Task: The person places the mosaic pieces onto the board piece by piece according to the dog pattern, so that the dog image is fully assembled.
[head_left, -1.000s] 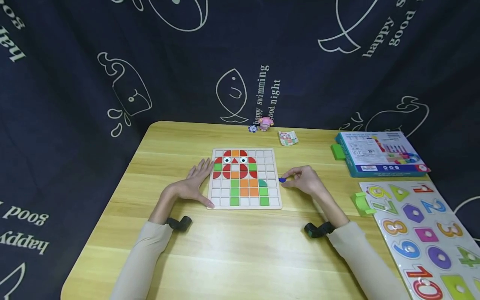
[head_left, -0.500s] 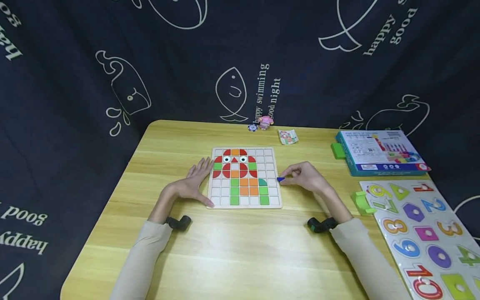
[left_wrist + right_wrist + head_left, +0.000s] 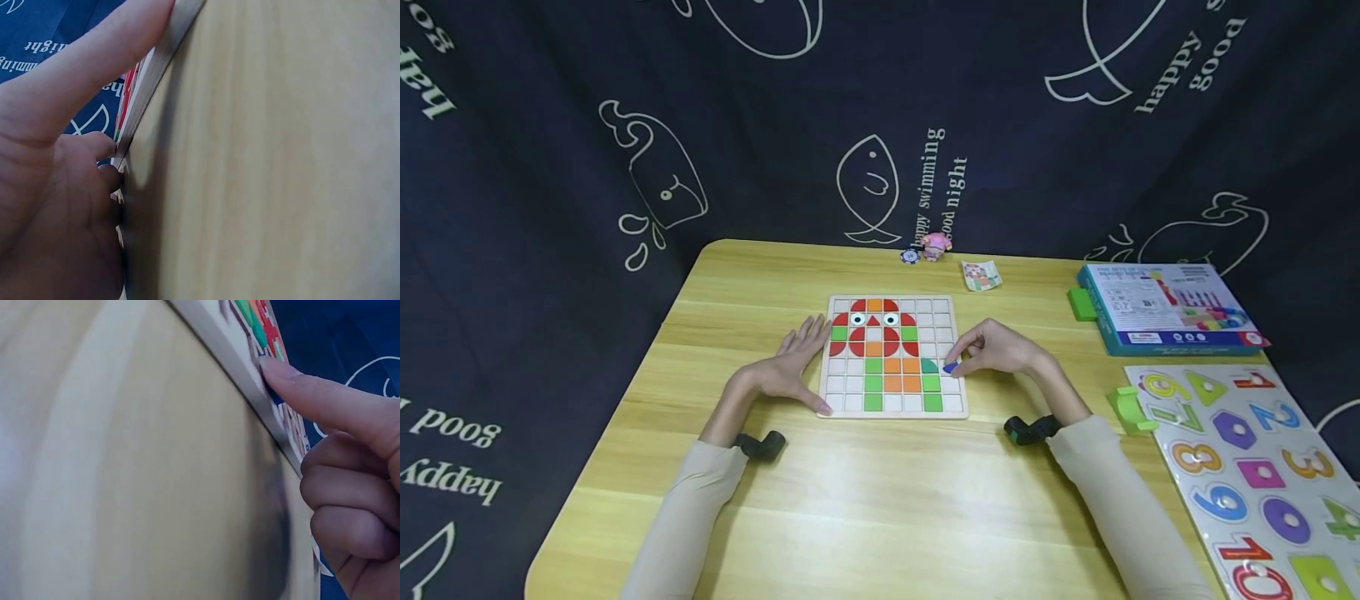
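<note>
A wooden mosaic board with a grid of square cells lies on the table in the head view. Red, orange and green tiles fill part of it, forming an animal-like figure with two round eye tiles. My left hand is spread along the board's left side, its thumb and fingers straight against the edge. Between thumb and forefinger, my right hand pinches a small blue tile over the board's right columns, just right of a dark green rounded tile. In the right wrist view the fingers mostly cover the blue tile.
Beyond the board lie a small picture card, a pink figurine and a poker chip. To the right are a boxed toy set, green blocks and a number puzzle board.
My right hand has moved left with the blue tile, from beside the board's right edge to over its right columns. The left hand stays at the left edge.
</note>
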`<state>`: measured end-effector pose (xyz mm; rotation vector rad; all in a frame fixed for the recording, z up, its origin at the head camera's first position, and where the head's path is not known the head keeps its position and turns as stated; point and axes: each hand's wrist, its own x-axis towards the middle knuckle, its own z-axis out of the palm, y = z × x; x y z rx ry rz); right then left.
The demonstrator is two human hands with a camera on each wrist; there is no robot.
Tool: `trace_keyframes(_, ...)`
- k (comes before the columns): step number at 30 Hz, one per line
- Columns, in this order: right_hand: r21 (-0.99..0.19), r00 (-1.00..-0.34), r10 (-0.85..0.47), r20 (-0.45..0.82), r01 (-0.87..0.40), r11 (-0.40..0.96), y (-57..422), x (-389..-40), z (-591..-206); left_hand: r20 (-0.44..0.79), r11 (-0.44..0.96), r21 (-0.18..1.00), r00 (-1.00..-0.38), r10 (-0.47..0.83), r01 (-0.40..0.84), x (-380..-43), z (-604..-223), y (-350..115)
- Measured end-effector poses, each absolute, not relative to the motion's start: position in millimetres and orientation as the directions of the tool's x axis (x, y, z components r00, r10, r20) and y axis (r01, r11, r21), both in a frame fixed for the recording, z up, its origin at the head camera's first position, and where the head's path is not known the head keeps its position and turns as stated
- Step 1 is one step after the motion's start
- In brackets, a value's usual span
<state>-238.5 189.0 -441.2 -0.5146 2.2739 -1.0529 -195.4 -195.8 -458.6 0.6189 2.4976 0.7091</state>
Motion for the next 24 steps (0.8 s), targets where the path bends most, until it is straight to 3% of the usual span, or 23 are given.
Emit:
trace_keyframes(17,-0.825,-0.72,-0.582,-0.377,-0.024,0.565,194,-246,-450,-0.305,0.756,0.586,-0.785,0.539,0.291,-196,-460,-194)
trace_keyframes(20,-0.825,-0.762,-0.532,-0.37,0.005,0.566,198,-244,-446,-0.303,0.749,0.608,-0.796,0.524,0.262,-197,-459,-196)
trace_keyframes(24,-0.794,-0.876,-0.39,-0.284,-0.013,0.608,204,-242,-434,-0.252,0.715,0.675,-0.855,0.454,0.181,-196,-453,-202)
